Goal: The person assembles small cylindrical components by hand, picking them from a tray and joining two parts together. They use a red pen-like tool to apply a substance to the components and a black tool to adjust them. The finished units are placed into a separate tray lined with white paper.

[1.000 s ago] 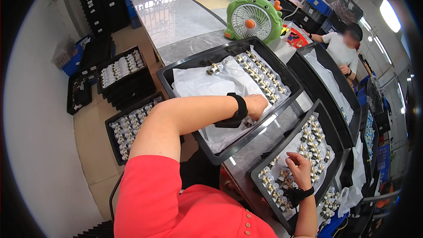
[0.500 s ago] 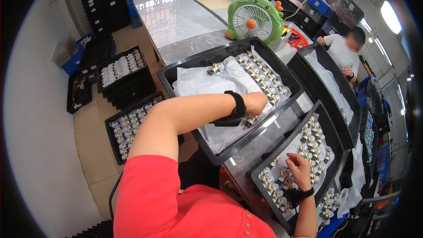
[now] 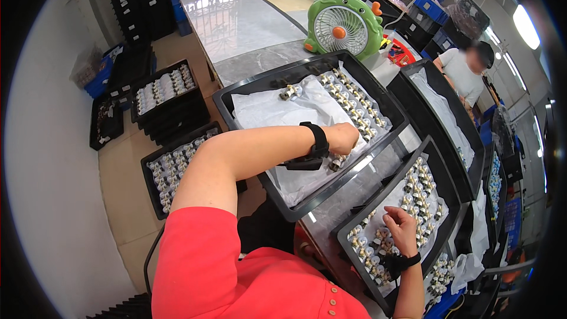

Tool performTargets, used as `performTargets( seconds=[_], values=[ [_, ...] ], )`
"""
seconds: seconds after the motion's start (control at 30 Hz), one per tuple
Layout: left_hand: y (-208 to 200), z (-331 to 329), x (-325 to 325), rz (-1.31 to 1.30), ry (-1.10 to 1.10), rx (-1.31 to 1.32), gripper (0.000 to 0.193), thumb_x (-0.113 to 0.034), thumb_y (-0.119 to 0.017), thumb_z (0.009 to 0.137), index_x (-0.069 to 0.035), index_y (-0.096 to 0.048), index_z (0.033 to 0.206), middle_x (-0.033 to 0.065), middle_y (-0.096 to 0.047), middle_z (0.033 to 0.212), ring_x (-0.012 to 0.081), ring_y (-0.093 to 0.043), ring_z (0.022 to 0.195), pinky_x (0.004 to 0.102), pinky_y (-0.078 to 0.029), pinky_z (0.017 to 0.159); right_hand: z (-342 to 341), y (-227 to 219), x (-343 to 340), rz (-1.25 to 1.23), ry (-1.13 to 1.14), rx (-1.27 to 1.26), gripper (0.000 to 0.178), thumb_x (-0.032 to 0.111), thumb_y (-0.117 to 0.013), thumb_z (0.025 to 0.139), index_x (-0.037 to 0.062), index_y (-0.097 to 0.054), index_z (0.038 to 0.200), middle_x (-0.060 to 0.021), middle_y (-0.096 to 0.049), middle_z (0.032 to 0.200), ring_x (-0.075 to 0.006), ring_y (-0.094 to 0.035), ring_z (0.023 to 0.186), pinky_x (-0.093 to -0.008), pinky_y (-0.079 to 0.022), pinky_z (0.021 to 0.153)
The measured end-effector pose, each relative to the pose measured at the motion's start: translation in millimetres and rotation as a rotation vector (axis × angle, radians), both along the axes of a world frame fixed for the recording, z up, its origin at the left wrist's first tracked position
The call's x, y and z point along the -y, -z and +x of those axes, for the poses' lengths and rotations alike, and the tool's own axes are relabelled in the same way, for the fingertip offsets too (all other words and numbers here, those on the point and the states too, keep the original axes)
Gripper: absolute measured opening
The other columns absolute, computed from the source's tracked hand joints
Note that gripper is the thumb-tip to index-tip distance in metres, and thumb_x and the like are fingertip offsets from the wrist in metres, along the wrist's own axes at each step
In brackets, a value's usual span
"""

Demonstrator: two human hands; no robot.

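Observation:
My left hand (image 3: 344, 137) reaches across into the large black tray (image 3: 236, 90) lined with white paper (image 3: 277, 112), its fingers curled down among the small white and brass parts (image 3: 354, 106) at the near end of the rows; what it grips is hidden. A black band (image 3: 319, 140) wraps that wrist. My right hand (image 3: 401, 230) rests palm down in a second black tray (image 3: 434, 159), fingers bent onto the small parts (image 3: 419, 186) lying there.
A green toy-shaped desk fan (image 3: 341, 23) stands behind the large tray on the marble table (image 3: 236, 18). A third paper-lined tray (image 3: 440, 112) lies to the right, with a seated person (image 3: 466, 71) beyond it. Black trays of parts (image 3: 162, 91) sit on the floor at left.
My left hand has shifted slightly up along the row of parts. The person at the back right has lowered an arm. My right hand stays put.

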State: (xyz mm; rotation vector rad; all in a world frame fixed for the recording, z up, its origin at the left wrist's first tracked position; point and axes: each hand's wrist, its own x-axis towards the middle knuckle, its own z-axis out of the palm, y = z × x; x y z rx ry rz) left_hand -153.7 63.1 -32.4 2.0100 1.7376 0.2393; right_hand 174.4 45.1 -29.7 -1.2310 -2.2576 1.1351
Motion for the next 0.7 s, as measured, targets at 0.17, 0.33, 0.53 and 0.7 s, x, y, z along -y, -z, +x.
performTargets(
  seconds=[0.17,0.33,0.53,0.7],
  values=[
    [3,3,8,0.146,-0.044,0.065,0.014,-0.001,-0.056,0.066,-0.001,-0.067,0.076,0.0197,-0.065,0.085,0.0351,-0.063,0.084,0.0401,-0.050,0.070,0,1,0,-0.011,-0.001,-0.006,0.023,0.008,-0.064,0.081,-0.0002,-0.063,0.102,-0.0034,-0.064,0.078,-0.0083,-0.059,0.070,-0.0230,-0.048,0.066],
    [3,2,5,0.080,-0.035,0.031,0.027,-0.004,-0.060,0.067,-0.005,-0.066,0.093,0.0165,-0.065,0.094,0.0319,-0.062,0.091,0.0379,-0.050,0.076,-1,0,0,-0.018,-0.008,-0.003,0.023,0.008,-0.064,0.081,-0.0006,-0.063,0.102,-0.0032,-0.064,0.078,-0.0081,-0.059,0.070,-0.0230,-0.047,0.065],
    [-10,8,13,0.021,-0.027,-0.030,0.033,-0.006,-0.064,0.067,-0.007,-0.066,0.101,0.0149,-0.065,0.099,0.0300,-0.062,0.094,0.0370,-0.050,0.079,-2,-2,1,-0.017,-0.009,0.010,0.023,0.009,-0.064,0.081,-0.0009,-0.063,0.102,-0.0033,-0.064,0.078,-0.0080,-0.059,0.070,-0.0230,-0.047,0.066],
    [-4,4,9,0.037,0.025,0.006,0.034,-0.005,-0.064,0.067,-0.008,-0.065,0.101,0.0155,-0.065,0.098,0.0307,-0.062,0.093,0.0373,-0.050,0.079,-1,1,0,-0.017,-0.021,0.001,0.023,0.008,-0.064,0.081,-0.0010,-0.063,0.102,-0.0031,-0.064,0.078,-0.0076,-0.058,0.069,-0.0227,-0.047,0.063]
  ],
)
